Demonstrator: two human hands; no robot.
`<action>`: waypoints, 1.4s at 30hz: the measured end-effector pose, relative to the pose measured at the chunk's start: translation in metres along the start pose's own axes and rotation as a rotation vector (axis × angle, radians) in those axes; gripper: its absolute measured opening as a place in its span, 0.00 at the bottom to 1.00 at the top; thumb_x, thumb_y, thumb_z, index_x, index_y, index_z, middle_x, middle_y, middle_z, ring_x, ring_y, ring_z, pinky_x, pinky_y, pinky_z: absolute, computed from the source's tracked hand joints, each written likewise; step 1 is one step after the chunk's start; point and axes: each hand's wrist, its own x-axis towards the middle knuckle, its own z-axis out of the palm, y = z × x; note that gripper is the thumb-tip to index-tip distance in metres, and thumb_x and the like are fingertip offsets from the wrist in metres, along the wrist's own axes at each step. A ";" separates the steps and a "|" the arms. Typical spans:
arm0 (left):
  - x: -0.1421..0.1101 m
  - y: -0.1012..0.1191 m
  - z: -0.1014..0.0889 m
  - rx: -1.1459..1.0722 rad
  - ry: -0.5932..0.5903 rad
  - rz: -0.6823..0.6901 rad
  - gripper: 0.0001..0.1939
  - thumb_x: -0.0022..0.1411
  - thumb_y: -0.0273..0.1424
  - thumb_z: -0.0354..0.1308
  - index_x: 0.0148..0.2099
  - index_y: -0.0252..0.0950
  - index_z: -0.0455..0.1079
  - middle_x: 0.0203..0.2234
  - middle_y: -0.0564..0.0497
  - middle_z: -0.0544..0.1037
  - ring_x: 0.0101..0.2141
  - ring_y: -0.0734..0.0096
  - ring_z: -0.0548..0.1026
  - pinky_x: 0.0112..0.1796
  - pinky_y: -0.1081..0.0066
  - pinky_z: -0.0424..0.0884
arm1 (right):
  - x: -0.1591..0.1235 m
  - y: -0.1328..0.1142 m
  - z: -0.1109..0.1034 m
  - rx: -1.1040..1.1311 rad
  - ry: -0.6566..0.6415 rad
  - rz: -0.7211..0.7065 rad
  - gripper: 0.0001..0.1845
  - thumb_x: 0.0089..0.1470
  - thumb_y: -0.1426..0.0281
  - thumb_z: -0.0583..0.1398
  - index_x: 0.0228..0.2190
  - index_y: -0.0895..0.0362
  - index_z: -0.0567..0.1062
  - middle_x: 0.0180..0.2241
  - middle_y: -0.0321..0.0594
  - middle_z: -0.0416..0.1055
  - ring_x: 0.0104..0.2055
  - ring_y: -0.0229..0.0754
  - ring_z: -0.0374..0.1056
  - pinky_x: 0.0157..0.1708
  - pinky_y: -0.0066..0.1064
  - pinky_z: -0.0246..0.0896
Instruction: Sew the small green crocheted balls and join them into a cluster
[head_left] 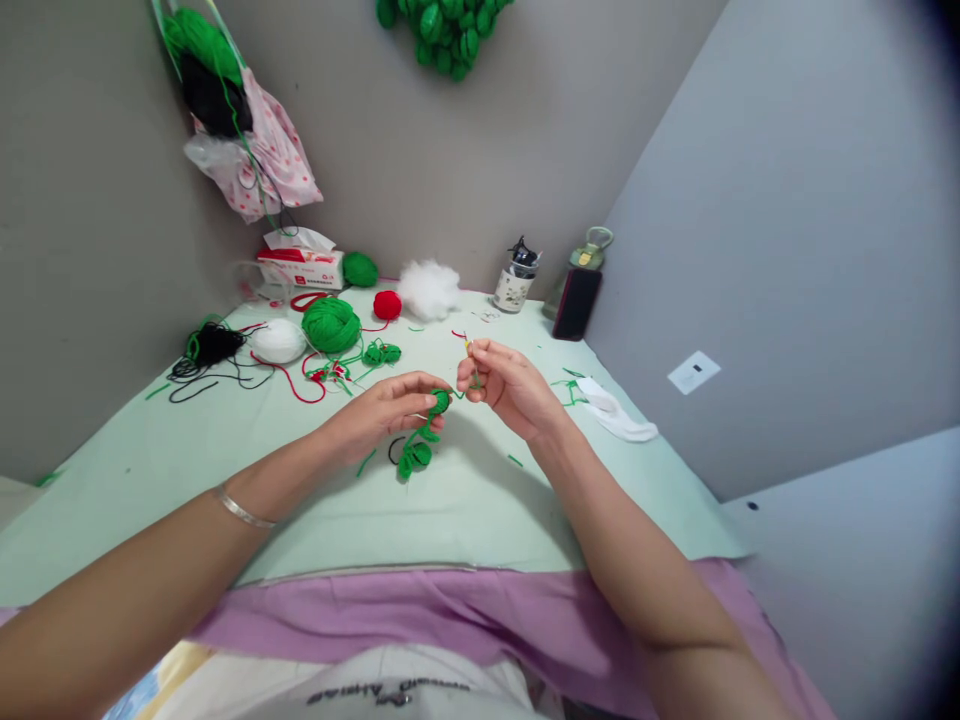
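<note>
Near the middle of the table, my left hand (pixel 397 408) is closed on a small round green crocheted piece (pixel 439 402). More green crochet, a leafy strand (pixel 415 458), dangles from it down to the tabletop. My right hand (pixel 506 383) is just to the right, its fingers pinched around a slim crochet hook (pixel 468 346) with a yellow part showing above the fingertips. Most of the hook is hidden by the fingers. A short length of green yarn (pixel 459 394) spans the gap between both hands.
Behind my hands lie green yarn (pixel 331 325), white yarn (pixel 278 341), red yarn (pixel 387 305), black yarn (pixel 214 345) and white stuffing (pixel 430 290). A tissue pack (pixel 301 268), a pen cup (pixel 515 288), a phone (pixel 577 303) and a bottle (pixel 589 255) stand by the walls.
</note>
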 end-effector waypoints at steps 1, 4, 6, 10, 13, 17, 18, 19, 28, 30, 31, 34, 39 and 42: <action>0.000 -0.001 0.000 -0.004 -0.002 0.004 0.16 0.57 0.38 0.66 0.47 0.39 0.75 0.39 0.50 0.76 0.35 0.68 0.78 0.40 0.66 0.72 | 0.000 0.001 0.001 0.009 0.002 0.009 0.14 0.51 0.63 0.67 0.32 0.56 0.68 0.29 0.36 0.75 0.30 0.35 0.72 0.26 0.23 0.63; 0.001 -0.002 -0.001 -0.013 -0.002 0.015 0.16 0.58 0.37 0.64 0.48 0.41 0.74 0.40 0.51 0.75 0.33 0.70 0.78 0.39 0.67 0.72 | 0.000 0.004 0.002 0.023 0.022 0.009 0.14 0.51 0.63 0.67 0.32 0.56 0.69 0.33 0.38 0.77 0.34 0.37 0.74 0.28 0.23 0.66; 0.001 -0.002 0.000 -0.012 0.006 0.025 0.14 0.59 0.37 0.64 0.47 0.41 0.75 0.39 0.51 0.75 0.33 0.71 0.77 0.39 0.68 0.72 | -0.001 0.004 0.003 0.018 0.030 -0.001 0.14 0.50 0.63 0.67 0.33 0.56 0.69 0.35 0.39 0.78 0.37 0.37 0.74 0.30 0.24 0.66; 0.001 0.000 0.002 0.025 0.030 0.039 0.12 0.60 0.39 0.63 0.44 0.39 0.75 0.37 0.51 0.74 0.33 0.71 0.77 0.37 0.70 0.72 | -0.002 0.005 0.006 -0.025 0.077 -0.055 0.13 0.49 0.63 0.68 0.32 0.56 0.72 0.36 0.38 0.77 0.37 0.36 0.71 0.30 0.23 0.64; 0.000 0.000 0.004 0.071 0.077 0.024 0.14 0.59 0.43 0.64 0.42 0.39 0.74 0.36 0.51 0.75 0.33 0.70 0.77 0.37 0.69 0.72 | -0.002 0.007 0.011 -0.130 0.134 -0.124 0.12 0.49 0.63 0.67 0.31 0.56 0.73 0.35 0.38 0.75 0.35 0.35 0.68 0.29 0.23 0.61; 0.000 -0.002 0.005 0.100 0.086 0.003 0.16 0.56 0.45 0.66 0.39 0.39 0.74 0.37 0.51 0.76 0.33 0.69 0.77 0.38 0.67 0.72 | -0.005 0.013 0.019 -0.274 0.140 -0.223 0.09 0.51 0.64 0.65 0.30 0.56 0.74 0.31 0.37 0.74 0.31 0.34 0.64 0.27 0.25 0.57; 0.000 -0.003 0.006 0.097 0.082 0.006 0.15 0.56 0.45 0.66 0.38 0.39 0.74 0.37 0.51 0.76 0.32 0.70 0.77 0.38 0.67 0.72 | -0.005 0.014 0.021 -0.303 0.132 -0.238 0.08 0.52 0.64 0.65 0.30 0.56 0.75 0.30 0.36 0.73 0.30 0.33 0.63 0.27 0.25 0.57; 0.000 -0.003 0.006 0.091 0.080 0.011 0.15 0.56 0.44 0.66 0.37 0.38 0.74 0.37 0.50 0.76 0.32 0.70 0.77 0.38 0.67 0.72 | -0.006 0.014 0.023 -0.327 0.123 -0.249 0.08 0.52 0.65 0.65 0.30 0.56 0.75 0.29 0.35 0.72 0.29 0.33 0.62 0.28 0.26 0.57; 0.000 -0.003 0.004 0.063 0.022 0.069 0.12 0.58 0.42 0.65 0.34 0.38 0.75 0.34 0.49 0.79 0.33 0.68 0.77 0.41 0.65 0.74 | -0.007 0.014 0.024 -0.237 0.059 -0.160 0.15 0.51 0.58 0.66 0.33 0.55 0.72 0.27 0.34 0.74 0.20 0.33 0.66 0.19 0.25 0.56; 0.000 -0.002 0.004 0.060 0.020 0.079 0.13 0.59 0.42 0.64 0.34 0.38 0.75 0.35 0.48 0.80 0.34 0.66 0.77 0.42 0.63 0.74 | -0.007 0.014 0.023 -0.231 0.058 -0.170 0.15 0.51 0.58 0.66 0.33 0.55 0.72 0.27 0.34 0.74 0.19 0.33 0.66 0.20 0.26 0.59; 0.000 -0.002 0.004 0.057 0.027 0.082 0.13 0.59 0.42 0.64 0.35 0.37 0.75 0.35 0.48 0.80 0.35 0.65 0.77 0.43 0.62 0.74 | -0.007 0.013 0.023 -0.230 0.063 -0.183 0.15 0.51 0.59 0.66 0.33 0.55 0.72 0.26 0.34 0.74 0.20 0.32 0.66 0.21 0.26 0.59; -0.001 0.000 0.004 0.032 0.056 0.099 0.14 0.58 0.40 0.65 0.42 0.38 0.76 0.39 0.47 0.80 0.38 0.64 0.78 0.45 0.61 0.74 | -0.007 0.010 0.022 -0.247 0.070 -0.234 0.13 0.50 0.61 0.67 0.33 0.56 0.74 0.25 0.33 0.72 0.23 0.33 0.66 0.25 0.27 0.61; 0.001 0.000 0.000 -0.026 0.096 0.177 0.21 0.55 0.36 0.69 0.51 0.39 0.74 0.49 0.45 0.77 0.43 0.62 0.79 0.49 0.60 0.72 | -0.008 0.008 0.020 -0.367 0.112 -0.323 0.10 0.53 0.62 0.65 0.34 0.55 0.80 0.29 0.36 0.73 0.26 0.34 0.66 0.29 0.30 0.63; 0.003 -0.001 -0.004 -0.010 0.114 0.191 0.19 0.55 0.35 0.69 0.49 0.39 0.75 0.50 0.47 0.76 0.43 0.62 0.79 0.50 0.60 0.71 | -0.008 0.011 0.018 -0.527 0.175 -0.458 0.07 0.55 0.63 0.64 0.33 0.52 0.81 0.36 0.39 0.73 0.28 0.36 0.67 0.29 0.32 0.63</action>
